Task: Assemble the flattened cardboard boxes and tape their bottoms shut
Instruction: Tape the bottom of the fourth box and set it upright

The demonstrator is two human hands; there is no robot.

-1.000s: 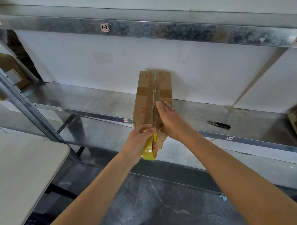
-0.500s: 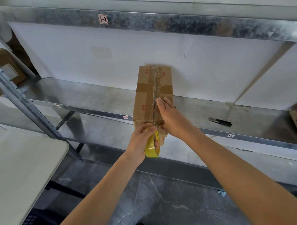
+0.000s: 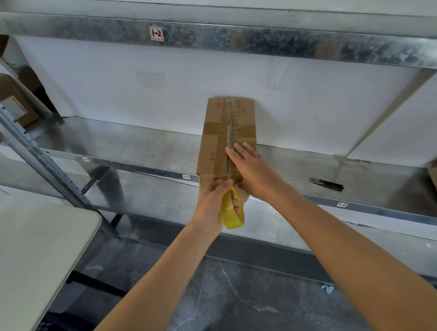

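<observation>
Galvanised steel shelving stands against a white wall, and its middle shelf (image 3: 113,145) carries the work. At the lower left sits a pale counter (image 3: 33,245), apart from the shelf. Midway along the shelf a cardboard box (image 3: 213,145) lies lengthwise, with its far end at the wall and its near end overhanging the front edge. Its flaps face up and meet along a ragged centre seam (image 3: 230,120).

The left hand (image 3: 210,202) is at that near end, curled round a yellow tape roll (image 3: 231,221), thumb and forefinger pinched at the box's lip. The right hand (image 3: 255,169) lies flat on the near part of the seam, its fingers (image 3: 234,154) straight and together, pressing down. Black snips (image 3: 326,184) lie well to the right, near the front edge.

This looks like anchoring the strip. It should go best if the tape is centred over the seam with the flaps butted tight. The roll should be drawn taut and straight, and the flat hand should bear down so the overhanging box cannot tip.
</observation>
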